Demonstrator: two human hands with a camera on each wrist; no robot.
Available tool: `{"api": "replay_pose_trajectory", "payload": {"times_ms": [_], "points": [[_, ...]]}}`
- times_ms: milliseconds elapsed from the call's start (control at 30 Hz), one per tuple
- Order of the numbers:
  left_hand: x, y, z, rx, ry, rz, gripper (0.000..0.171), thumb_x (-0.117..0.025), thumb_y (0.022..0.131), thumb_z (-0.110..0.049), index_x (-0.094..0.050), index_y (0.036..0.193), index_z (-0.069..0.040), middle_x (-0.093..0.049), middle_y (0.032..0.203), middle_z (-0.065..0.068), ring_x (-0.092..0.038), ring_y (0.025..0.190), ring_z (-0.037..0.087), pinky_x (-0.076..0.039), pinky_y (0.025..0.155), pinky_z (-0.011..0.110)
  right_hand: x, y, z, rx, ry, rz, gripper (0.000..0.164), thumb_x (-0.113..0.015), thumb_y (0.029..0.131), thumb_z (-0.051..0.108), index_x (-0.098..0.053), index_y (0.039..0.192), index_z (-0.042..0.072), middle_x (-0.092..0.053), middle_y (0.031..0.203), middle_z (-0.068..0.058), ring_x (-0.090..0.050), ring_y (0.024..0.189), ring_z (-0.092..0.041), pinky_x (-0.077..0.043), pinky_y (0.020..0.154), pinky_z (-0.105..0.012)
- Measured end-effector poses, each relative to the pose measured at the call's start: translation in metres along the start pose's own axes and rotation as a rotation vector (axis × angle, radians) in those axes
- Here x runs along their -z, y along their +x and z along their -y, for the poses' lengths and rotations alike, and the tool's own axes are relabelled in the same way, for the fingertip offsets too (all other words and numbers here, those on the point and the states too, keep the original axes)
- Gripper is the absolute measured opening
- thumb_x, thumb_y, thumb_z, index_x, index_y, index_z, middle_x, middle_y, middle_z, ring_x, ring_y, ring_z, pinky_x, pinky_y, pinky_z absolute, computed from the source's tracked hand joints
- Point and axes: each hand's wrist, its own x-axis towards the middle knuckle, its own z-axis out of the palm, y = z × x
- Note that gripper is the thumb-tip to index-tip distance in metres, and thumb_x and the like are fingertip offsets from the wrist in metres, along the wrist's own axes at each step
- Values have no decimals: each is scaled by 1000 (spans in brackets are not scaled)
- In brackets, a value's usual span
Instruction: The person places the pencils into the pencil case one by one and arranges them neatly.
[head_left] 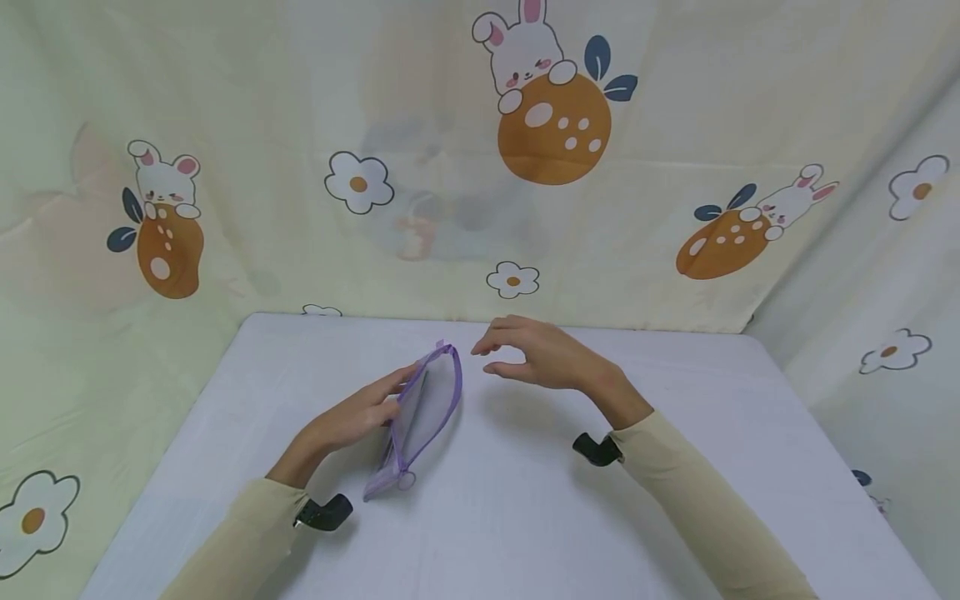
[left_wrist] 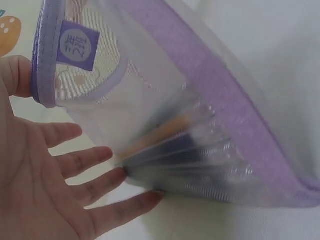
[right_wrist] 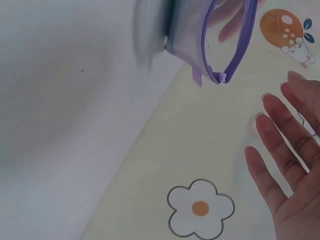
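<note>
A see-through mesh zipper pouch (head_left: 427, 408) with purple edging stands tilted over the table, its mouth spread wide. My left hand (head_left: 356, 417) holds it by the rim, the thumb hooked at the purple edge and the fingers spread along the outer side. Through the mesh in the left wrist view, dark and orange long shapes (left_wrist: 165, 135) show, too blurred to name. A purple label (left_wrist: 78, 45) sits near the rim. To the right of the mouth hovers my right hand (head_left: 547, 354), its fingers loosely bent and apart from the pouch, holding nothing.
The white table (head_left: 525, 533) stretches beneath both arms. Behind it hangs a pale curtain (head_left: 435, 100) printed with rabbits, oranges and flowers. A dark wrist camera (head_left: 326, 512) sits at the left sleeve, another black camera (head_left: 597, 450) at the right.
</note>
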Motion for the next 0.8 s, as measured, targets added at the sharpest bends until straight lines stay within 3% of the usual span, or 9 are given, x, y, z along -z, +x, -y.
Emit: {"api": "replay_pose_trajectory", "payload": {"times_ms": [300, 400, 533, 667, 800], "points": [[-9, 4, -6, -42, 62, -10, 72, -43, 94, -10, -18, 161, 0, -18, 167, 22, -17, 153, 40, -16, 122, 57, 6, -28, -11, -26, 132, -29, 36, -70, 96, 31, -67, 132, 30, -65, 117, 17, -59, 112, -10, -50, 96, -38], [-15, 6, -5, -46, 108, -16, 72, -45, 95, -10, -19, 161, 0, -19, 167, 22, -14, 154, 40, -14, 122, 58, 6, -37, -15, -59, 149, -27, 42, -70, 96, 34, -63, 138, 30, -66, 119, 16, -59, 114, -11, -50, 97, -41], [-27, 11, -5, -71, 238, -13, 71, -47, 95, -12, -21, 160, 0, -24, 165, 22, -18, 152, 42, -17, 120, 60, 6, -50, -19, -108, 151, -28, 46, -70, 96, 36, -61, 141, 30, -66, 120, 17, -59, 116, -11, -49, 99, -43], [-40, 15, -5, -84, 343, -5, 71, -51, 98, -21, -24, 161, -4, -25, 164, 21, -20, 151, 43, -21, 119, 62, 7, -60, -21, -128, 161, -43, 47, -70, 96, 35, -60, 142, 28, -66, 122, 16, -60, 117, -12, -49, 99, -44], [-52, 18, -5, -66, 444, 30, 70, -51, 102, -43, -29, 161, -13, -23, 166, 19, -17, 152, 43, -14, 118, 67, 8, -66, -23, -133, 164, -51, 47, -70, 96, 35, -61, 141, 26, -66, 122, 16, -60, 115, -11, -50, 97, -43]]}}
